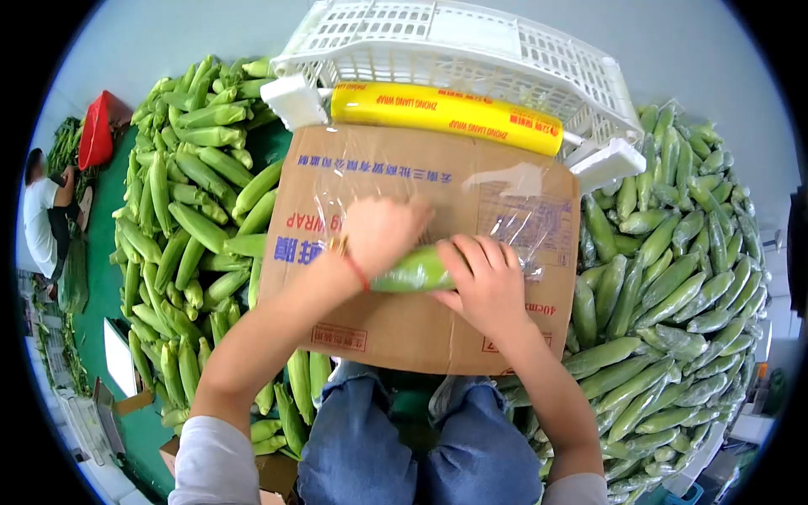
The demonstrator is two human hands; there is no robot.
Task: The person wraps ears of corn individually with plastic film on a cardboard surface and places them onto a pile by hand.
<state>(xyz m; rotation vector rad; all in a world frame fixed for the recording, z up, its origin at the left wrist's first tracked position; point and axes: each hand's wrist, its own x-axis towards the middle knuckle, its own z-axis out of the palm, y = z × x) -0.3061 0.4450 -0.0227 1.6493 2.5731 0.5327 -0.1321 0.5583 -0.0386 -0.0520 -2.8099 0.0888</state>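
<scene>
An ear of corn (412,273) in green husk, with shiny clear film on it, lies across the cardboard box (404,337) in front of me. My right hand (488,282) grips its right end, fingers over the top and thumb below. Motion blurs my left hand (387,231), which is above the corn's left part; its fingers are smeared, so their hold does not show. Loose clear film (526,223) spreads over the box on both sides of the corn. A yellow roll of plastic wrap (446,114) sits between white supports at the box's far edge.
Unwrapped corn (202,177) is heaped at left, film-wrapped corn (673,278) at right. A white plastic crate (454,38) stands behind the roll. Farther left, another person (44,210) sits near a red basket (97,130). My knees (358,438) are just below the box.
</scene>
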